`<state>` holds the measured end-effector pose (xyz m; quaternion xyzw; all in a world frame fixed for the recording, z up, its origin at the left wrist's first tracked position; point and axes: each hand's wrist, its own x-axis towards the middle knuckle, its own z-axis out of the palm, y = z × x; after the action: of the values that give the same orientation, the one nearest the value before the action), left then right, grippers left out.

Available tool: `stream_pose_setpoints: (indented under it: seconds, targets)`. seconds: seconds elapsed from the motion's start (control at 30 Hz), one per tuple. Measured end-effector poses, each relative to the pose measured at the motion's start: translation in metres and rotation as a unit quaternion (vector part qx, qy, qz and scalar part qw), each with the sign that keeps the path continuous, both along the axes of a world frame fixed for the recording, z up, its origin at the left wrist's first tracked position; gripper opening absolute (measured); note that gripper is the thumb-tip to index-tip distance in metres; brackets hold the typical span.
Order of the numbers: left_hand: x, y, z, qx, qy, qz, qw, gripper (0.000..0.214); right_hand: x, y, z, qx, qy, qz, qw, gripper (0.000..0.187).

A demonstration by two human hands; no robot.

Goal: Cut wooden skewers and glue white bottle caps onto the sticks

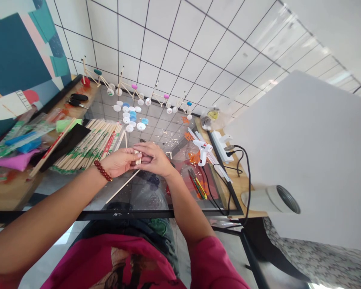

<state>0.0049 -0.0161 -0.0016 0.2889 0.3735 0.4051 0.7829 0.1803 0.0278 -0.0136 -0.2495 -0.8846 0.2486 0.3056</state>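
Note:
Over the middle of the dark glass table, my left hand [122,161] and my right hand [154,159] meet around a small bundle of short wooden stick pieces [137,157]. The left fingers and thumb pinch the bundle from its left side. My right fingers curve over its top and right side, closed against it. One long thin wooden stick [122,186] lies on the glass below the hands, pointing toward the table's front edge. A small frame of short sticks [169,155] lies just right of my right hand.
Several paper-wrapped chopsticks [90,146] lie at left. White and blue bottle caps [132,116] sit farther back, before several stick-and-cap models [156,96] along the wall. A white glue gun [202,151], a yellow cutter [201,188], pliers [195,182] and a power strip [222,145] are at right.

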Motion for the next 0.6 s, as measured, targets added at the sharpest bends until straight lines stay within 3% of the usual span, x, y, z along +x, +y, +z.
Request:
stream_pose_setpoints:
  seconds: [0.13, 0.3, 0.37, 0.6]
  targets:
    - [0.0015, -0.0026, -0.0005, 0.009, 0.001, -0.003, 1.000, 0.013, 0.0018, 0.0002, -0.0030, -0.019, 0.020, 0.020, 0.999, 0.065]
    - [0.0014, -0.0023, -0.0060, 0.028, -0.024, -0.017, 0.999, 0.003, 0.0035, -0.0065, -0.0056, -0.092, 0.004, 0.015, 0.996, 0.086]
    - [0.0010, -0.0016, -0.0076, 0.022, -0.024, -0.020, 0.999, 0.002, 0.0027, -0.0068, -0.0055, -0.079, 0.001, 0.020, 0.997, 0.088]
    - [0.0008, -0.0009, -0.0049, 0.006, -0.019, -0.014, 1.000, 0.011, -0.0013, -0.0037, -0.0022, 0.009, 0.011, 0.018, 1.000, 0.056]
